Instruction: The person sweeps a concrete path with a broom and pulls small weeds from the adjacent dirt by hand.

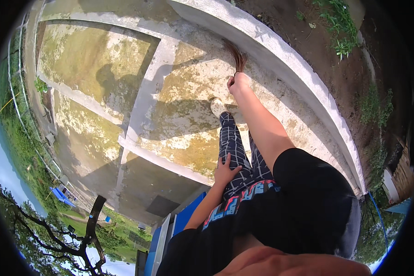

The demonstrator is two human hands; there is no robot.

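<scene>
My right hand (238,83) is closed round the bound end of a brown stick broom (237,59). The broom's bristles fan out toward the foot of the low concrete curb and appear to meet the floor there. My left hand (226,171) rests on my thigh, fingers spread over the dark checked trousers (232,142), and holds nothing. Below the broom, one foot in a pale clog (218,107) stands on the stained concrete floor (184,87).
A pale raised curb (303,73) curves along the right, with brown soil and green plants (342,46) beyond it. Low concrete ridges (145,92) divide the mossy floor on the left. Blue-and-white panels (175,221) stand at the lower left, near a dark bare branch (93,225).
</scene>
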